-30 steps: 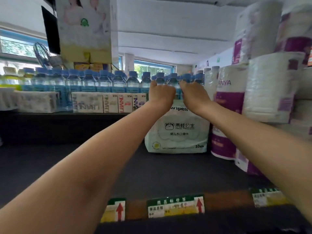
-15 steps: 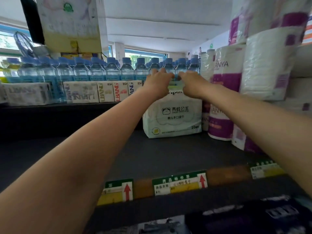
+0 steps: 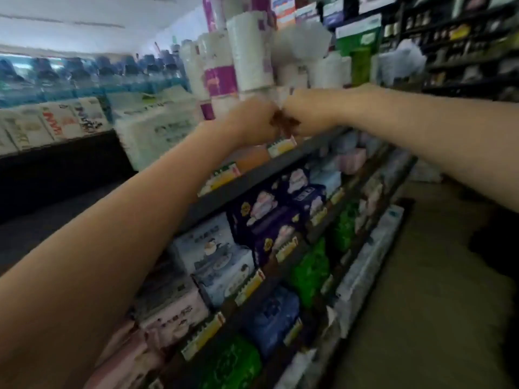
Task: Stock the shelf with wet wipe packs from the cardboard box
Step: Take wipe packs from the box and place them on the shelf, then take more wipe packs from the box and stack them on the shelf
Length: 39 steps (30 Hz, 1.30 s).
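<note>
I take the wet wipe pack point(image 3: 157, 133) as my landmark: it stands upright on the dark top shelf point(image 3: 56, 220), a white soft-film bundle. I judge it light to middling, squashy at the faces, slick on the wrap, so the firm hold is across its top seam or around both side edges, not on the bulging front.

To its left the shelf is open dark board back to the row of small cartons point(image 3: 56, 122), with room for more packs to slide in there. To its right stand the tall paper rolls point(image 3: 222, 80), close beside it, so no room on that side.

Further right, forward of the pack at the shelf's front lip, my left hand point(image 3: 252, 123) and right hand point(image 3: 309, 113) meet knuckle to knuckle. The frame is smeared; each hand's grip looks curled, but I cannot tell whether either holds anything. The cardboard box is not in view.
</note>
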Motion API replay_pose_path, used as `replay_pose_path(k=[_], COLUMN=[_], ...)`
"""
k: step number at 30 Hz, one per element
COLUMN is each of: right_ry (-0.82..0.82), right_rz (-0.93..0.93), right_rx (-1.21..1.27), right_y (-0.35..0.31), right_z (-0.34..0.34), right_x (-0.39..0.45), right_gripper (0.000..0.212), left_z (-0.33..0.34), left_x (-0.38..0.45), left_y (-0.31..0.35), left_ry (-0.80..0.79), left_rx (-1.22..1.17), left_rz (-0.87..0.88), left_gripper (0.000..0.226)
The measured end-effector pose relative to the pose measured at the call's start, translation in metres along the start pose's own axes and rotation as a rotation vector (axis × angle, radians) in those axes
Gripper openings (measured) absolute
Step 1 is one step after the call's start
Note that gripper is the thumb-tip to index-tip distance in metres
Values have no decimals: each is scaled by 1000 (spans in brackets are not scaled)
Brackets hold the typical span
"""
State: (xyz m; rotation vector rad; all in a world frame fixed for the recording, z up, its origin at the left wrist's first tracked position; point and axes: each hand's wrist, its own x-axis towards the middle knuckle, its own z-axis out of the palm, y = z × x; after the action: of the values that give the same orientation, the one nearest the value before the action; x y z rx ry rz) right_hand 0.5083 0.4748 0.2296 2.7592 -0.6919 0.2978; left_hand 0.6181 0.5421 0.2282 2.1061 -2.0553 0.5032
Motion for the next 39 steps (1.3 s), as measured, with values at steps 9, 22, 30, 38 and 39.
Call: replay_pose_path(k=[9,22,30,38,39], right_ry=[-521,-977,-956,-744,-719], right_rz=[518,1218,1625,1682,1689], right_rx=[98,341,455,184,163], right_y=[52,30,23,14,14], right_z=[92,184,206,233,231], right_x=[-362,-763,-880,-896,-899], right_gripper=[24,28,62,68,64], left_z=[148,254,274,270,271], left_x=[-81,-204,-255,-283,-284], left_y=[290,605,722,759,760], left_ry=[-476,-722,-871,-833,-824], left_rx=[-165,-255,-316,-256,-264], left_rz=[610,1009,1033,1133,1125], left_gripper=[31,29,35,52,53])
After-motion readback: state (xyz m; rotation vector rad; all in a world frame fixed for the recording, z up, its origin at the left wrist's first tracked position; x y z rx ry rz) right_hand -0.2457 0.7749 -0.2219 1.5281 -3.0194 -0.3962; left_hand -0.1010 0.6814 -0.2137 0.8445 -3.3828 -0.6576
